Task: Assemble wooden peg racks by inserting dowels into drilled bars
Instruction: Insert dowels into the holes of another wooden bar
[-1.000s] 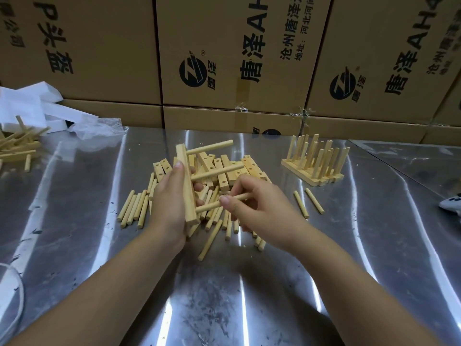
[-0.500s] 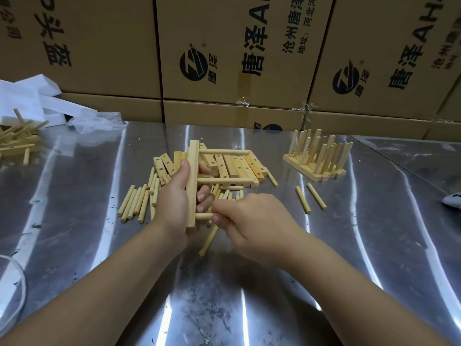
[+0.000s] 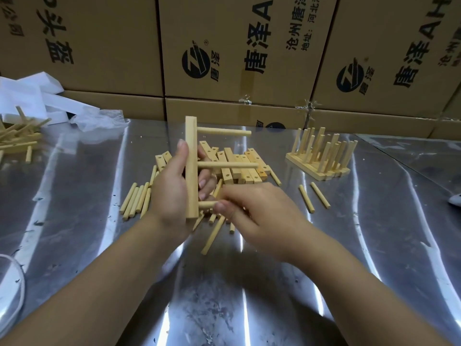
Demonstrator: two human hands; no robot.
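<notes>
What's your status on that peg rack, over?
Left hand grips upright bar, two dowels seated. Right hand pinches third dowel at bottom hole. Nothing in the way.

Upright pale bar (image 3: 191,168) carries three dowels (image 3: 227,165) pointing right.

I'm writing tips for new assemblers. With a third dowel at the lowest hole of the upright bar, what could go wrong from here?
1. The right hand pinches the lowest dowel close to the bar. If it is pushed in at a slant, it may jam or sit crooked compared with the middle dowel.
2. The left hand grips the bar with its fingers curled just above that hole, so they might get nipped.
</notes>
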